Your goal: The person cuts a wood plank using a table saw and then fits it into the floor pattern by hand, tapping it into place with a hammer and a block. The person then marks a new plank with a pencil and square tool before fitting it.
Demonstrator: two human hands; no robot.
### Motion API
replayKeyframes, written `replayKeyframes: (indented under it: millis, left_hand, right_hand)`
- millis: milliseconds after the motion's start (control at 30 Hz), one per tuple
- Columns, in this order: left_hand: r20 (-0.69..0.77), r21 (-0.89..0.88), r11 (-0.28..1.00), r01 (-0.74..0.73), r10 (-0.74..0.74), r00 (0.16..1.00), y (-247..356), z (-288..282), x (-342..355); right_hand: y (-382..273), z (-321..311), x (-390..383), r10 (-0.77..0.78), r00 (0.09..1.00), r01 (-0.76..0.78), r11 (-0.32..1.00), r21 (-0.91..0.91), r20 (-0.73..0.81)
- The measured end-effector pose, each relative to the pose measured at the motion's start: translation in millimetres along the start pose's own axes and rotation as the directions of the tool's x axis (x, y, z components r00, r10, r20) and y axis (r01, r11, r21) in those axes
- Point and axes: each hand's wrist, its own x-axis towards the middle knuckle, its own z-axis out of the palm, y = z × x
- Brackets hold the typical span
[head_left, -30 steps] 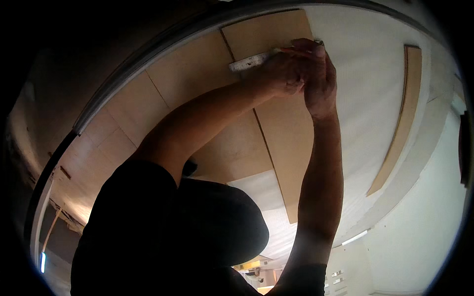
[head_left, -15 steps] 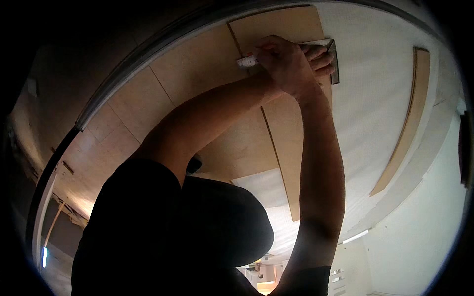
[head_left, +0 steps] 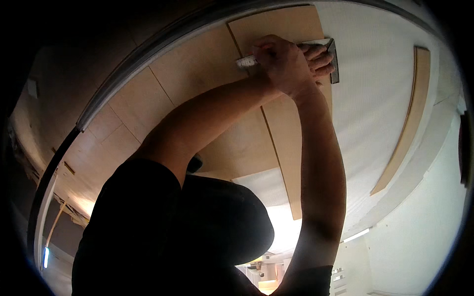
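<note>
A light wood-look floor plank [head_left: 281, 133] lies beneath both my hands, its far part crossed by a metal square [head_left: 335, 61]. The square's dark stock stands along the plank's right edge, and its pale blade shows at the left past my fingers. My left hand [head_left: 318, 61] holds the square down, fingers bent over the blade near the stock. Partly covering it, my right hand [head_left: 284, 64] is closed in a pinch above the blade. Between its fingertips shows a little of a thin red pencil-like thing [head_left: 267, 46], mostly hidden.
Joined floor planks [head_left: 197, 64] spread to the left. White underlay [head_left: 365, 98] covers the floor at right, with a loose narrow plank [head_left: 407, 123] on it. A dark curved rail [head_left: 106, 91] runs along the far left edge. A pale wall [head_left: 424, 227] stands lower right.
My right hand has shifted very slightly, and less red shows beside the blade's left end. My left hand and the square stay in place over the plank.
</note>
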Motion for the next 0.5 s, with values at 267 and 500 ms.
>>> replayKeyframes:
  millis: [267, 500]
  left_hand:
    - [0.023, 0.023, 1.0, 0.0, 0.0, 1.0, 3.5, 7.6, 4.4]
    - [0.053, -0.496, 0.863, 0.095, -0.079, 0.996, -0.8, 18.5, 9.0]
  right_hand:
    - [1.8, -0.5, 0.0, -0.033, 0.999, 0.037, 0.99, -0.138, 0.03]
    - [4.3, -32.3, -0.2, -0.005, 0.998, -0.018, 0.935, -0.355, -0.063]
